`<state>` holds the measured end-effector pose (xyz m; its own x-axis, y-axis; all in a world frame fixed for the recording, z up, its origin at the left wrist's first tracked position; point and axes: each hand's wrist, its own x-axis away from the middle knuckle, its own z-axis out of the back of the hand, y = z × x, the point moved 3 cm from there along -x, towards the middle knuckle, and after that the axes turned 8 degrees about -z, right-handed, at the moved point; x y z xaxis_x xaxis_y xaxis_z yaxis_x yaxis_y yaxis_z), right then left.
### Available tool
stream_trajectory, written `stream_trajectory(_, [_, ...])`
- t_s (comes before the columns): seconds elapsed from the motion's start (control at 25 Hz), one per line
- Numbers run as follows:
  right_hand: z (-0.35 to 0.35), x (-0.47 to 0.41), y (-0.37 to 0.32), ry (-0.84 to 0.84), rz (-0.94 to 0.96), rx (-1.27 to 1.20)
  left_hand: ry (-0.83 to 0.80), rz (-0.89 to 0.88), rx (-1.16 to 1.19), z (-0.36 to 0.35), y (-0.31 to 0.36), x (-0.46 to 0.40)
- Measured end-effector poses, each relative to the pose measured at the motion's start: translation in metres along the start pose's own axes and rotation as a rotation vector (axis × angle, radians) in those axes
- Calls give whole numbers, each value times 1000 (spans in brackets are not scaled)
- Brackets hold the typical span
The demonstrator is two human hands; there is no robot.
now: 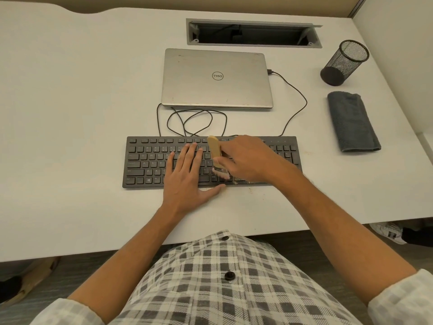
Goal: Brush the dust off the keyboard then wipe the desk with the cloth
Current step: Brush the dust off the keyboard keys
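Gripping the brush [216, 158], the right hand [248, 158] sweeps the keyboard [150, 160].

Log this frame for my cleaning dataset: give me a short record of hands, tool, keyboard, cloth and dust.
left hand: flat on the keyboard, fingers straight
right hand: grips the brush
brush: wooden handle, bristles down on the lower key rows
dust: crumbs along the keyboard's front edge, right of centre
cloth: grey, folded, unused at the desk's right
stage: brushing under way, wiping not yet begun
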<state>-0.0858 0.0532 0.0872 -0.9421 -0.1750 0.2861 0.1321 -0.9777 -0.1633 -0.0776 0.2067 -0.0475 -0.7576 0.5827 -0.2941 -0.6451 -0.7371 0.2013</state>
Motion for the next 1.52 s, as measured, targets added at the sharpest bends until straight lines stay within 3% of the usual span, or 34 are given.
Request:
stream_trajectory(0.12, [2,-2,8,-70,-65,63,4,1,-7,0,1,0])
stream_trajectory(0.28, [5,-7,0,-11,-13,31,1,-4,-8,0,0,0])
stream_trajectory(0.44, [4,-5,6,-108,-76,47,11,-1,-8,0,0,0])
stream_trajectory(0.64, [4,0,-2,-16,-10,6,6,-8,-6,0,0,0])
stream_trajectory(0.8, [-3,7,1,-119,-63,-20,9,5,1,0,0,0])
stream_trajectory(0.96, [2,6,-4,5,-27,-28,12,-5,0,0,0,0])
stream_trajectory(1.12, [1,4,-6,-122,-47,-61,7,-4,2,-1,-1,1])
stream_trajectory(1.24, [2,2,-10,0,-26,-24,6,-1,-6,-2,-1,0])
stream_trajectory(1.4, [-2,0,-13,-50,-26,-40,15,-6,-8,-3,-2,0])
stream_trajectory(1.52, [0,-5,-15,61,4,-48,9,-3,-4,-2,-2,0])
